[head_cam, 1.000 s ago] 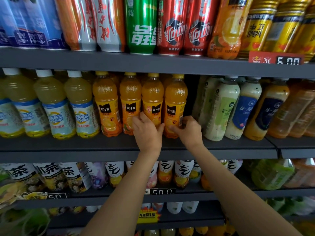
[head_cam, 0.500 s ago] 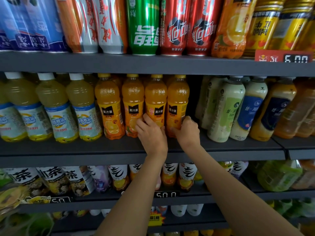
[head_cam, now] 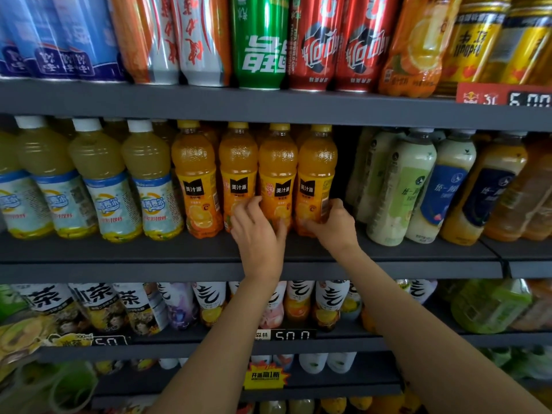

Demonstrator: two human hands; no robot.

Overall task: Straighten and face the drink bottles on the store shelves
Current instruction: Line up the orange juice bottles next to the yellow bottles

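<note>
Several orange juice bottles with yellow caps and black-tagged labels stand in a row on the middle shelf (head_cam: 149, 255). My left hand (head_cam: 258, 234) grips the lower part of the third orange bottle (head_cam: 277, 171), fingers curled round its base, partly hiding the second orange bottle (head_cam: 238, 171). My right hand (head_cam: 334, 227) grips the bottom of the fourth orange bottle (head_cam: 317, 171), thumb on its front. The first orange bottle (head_cam: 195, 180) stands free to the left. All four labels face forward.
Pale yellow bottles with blue-white labels (head_cam: 104, 186) stand left of the orange row. Green, blue and amber tea bottles (head_cam: 400, 189) lean to the right, beyond a dark gap. Cans (head_cam: 260, 43) fill the upper shelf. Tea bottles (head_cam: 209, 303) line the lower shelf.
Both hands stayed low on the third and fourth orange bottles. My left fingers spread further across the third bottle's base, and its label turned slightly to the front. The camera view drifted a little.
</note>
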